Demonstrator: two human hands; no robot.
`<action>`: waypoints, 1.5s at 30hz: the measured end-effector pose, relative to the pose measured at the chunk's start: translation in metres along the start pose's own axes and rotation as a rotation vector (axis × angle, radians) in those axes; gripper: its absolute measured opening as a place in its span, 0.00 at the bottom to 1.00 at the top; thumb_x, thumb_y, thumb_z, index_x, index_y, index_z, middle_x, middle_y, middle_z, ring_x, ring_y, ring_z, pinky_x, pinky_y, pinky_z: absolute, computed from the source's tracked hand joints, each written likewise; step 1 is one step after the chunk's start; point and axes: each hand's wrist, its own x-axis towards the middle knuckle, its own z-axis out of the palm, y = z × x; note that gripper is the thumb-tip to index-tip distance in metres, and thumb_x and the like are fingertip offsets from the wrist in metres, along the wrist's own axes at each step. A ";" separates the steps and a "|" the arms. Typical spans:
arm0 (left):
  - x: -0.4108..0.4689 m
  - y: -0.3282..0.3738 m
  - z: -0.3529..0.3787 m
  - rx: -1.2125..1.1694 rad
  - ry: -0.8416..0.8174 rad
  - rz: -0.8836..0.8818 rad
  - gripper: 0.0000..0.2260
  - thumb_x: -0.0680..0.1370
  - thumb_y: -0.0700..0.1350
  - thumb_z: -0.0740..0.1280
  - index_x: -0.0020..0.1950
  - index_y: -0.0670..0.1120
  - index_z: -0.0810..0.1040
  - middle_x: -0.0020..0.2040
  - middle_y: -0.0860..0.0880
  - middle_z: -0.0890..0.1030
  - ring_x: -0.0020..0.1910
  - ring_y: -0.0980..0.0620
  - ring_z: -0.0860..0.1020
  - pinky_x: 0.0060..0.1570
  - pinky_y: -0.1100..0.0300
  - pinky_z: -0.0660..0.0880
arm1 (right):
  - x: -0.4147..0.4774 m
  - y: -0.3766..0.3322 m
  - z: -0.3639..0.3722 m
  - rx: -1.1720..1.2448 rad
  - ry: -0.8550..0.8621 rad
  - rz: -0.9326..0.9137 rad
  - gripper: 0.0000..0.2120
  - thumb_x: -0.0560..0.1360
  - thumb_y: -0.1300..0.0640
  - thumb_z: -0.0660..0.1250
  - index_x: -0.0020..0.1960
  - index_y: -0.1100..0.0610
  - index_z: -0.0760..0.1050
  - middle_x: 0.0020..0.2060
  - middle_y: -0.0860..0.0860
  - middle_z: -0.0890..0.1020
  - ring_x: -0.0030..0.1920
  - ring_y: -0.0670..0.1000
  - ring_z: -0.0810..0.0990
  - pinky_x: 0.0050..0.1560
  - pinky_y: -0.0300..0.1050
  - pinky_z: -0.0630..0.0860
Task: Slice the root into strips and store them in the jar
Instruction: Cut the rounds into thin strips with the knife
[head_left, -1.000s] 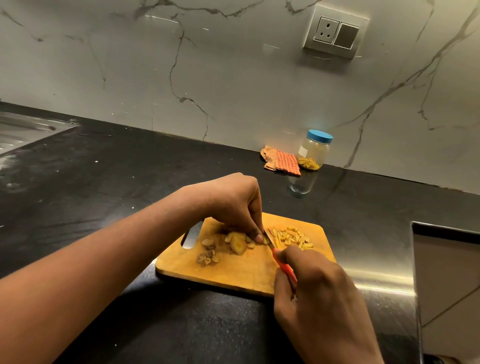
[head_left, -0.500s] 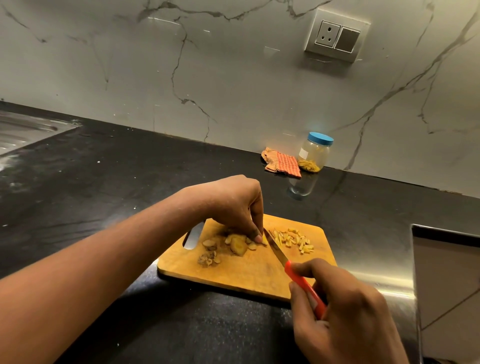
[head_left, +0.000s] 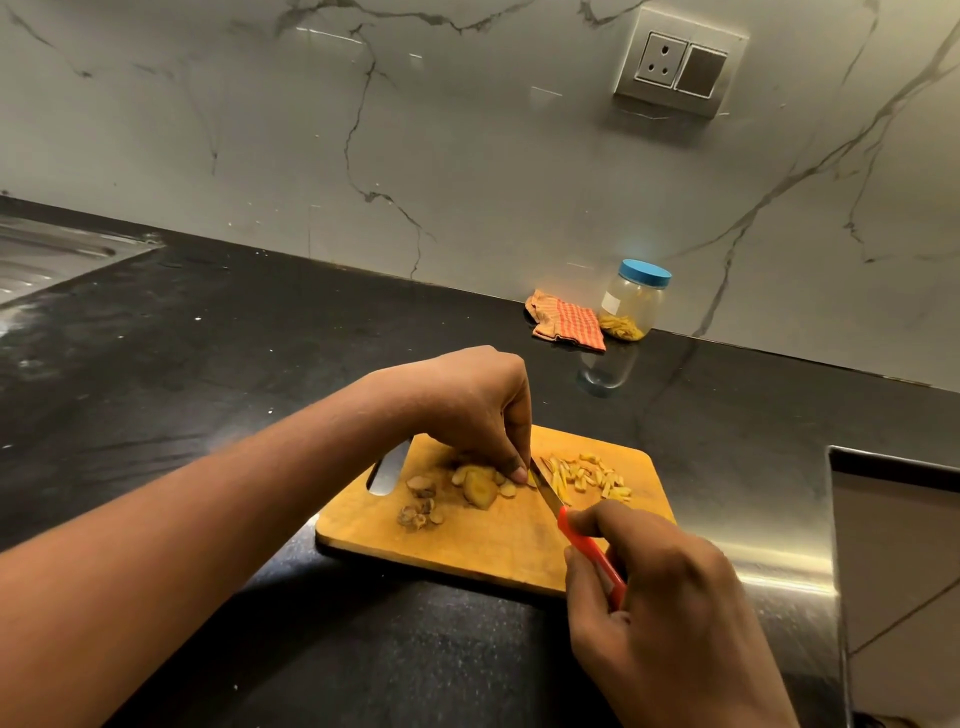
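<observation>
The left hand (head_left: 483, 410) is curling its fingertips down onto the root slices (head_left: 478, 486) near the middle of the cutting board (head_left: 493, 543), pinning the rightmost piece, while the right hand (head_left: 675, 613) is gripping the red handle of the knife (head_left: 550, 491). The blade is lying just beside the left fingertips, its long axis running from near right toward far left, tip by the pinned piece. Uncut slices are sitting left of the blade and cut strips (head_left: 587, 475) right of it, so the next cut is probably calling for the edge to land just right of those fingertips. The jar (head_left: 634, 301), lid on, is standing well apart by the wall, beyond the board's far right corner
</observation>
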 end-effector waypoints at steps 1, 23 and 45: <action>0.000 0.000 0.000 0.000 -0.001 -0.001 0.06 0.72 0.49 0.76 0.47 0.50 0.86 0.45 0.56 0.84 0.50 0.55 0.81 0.58 0.56 0.78 | 0.002 -0.001 0.001 -0.008 -0.005 -0.005 0.13 0.66 0.56 0.76 0.49 0.49 0.81 0.36 0.45 0.81 0.32 0.46 0.78 0.30 0.37 0.78; -0.007 0.003 0.001 -0.026 0.054 -0.067 0.09 0.72 0.50 0.76 0.50 0.48 0.86 0.45 0.55 0.84 0.46 0.55 0.81 0.48 0.62 0.80 | -0.007 0.017 -0.008 0.427 0.017 0.171 0.09 0.69 0.56 0.74 0.44 0.46 0.77 0.27 0.48 0.75 0.24 0.45 0.70 0.24 0.32 0.63; -0.017 -0.011 0.007 -0.083 0.100 -0.036 0.08 0.75 0.50 0.72 0.53 0.51 0.86 0.50 0.56 0.85 0.50 0.57 0.81 0.54 0.57 0.80 | 0.002 0.008 -0.010 0.142 0.023 -0.034 0.17 0.62 0.60 0.79 0.47 0.49 0.78 0.28 0.34 0.66 0.23 0.35 0.67 0.28 0.19 0.62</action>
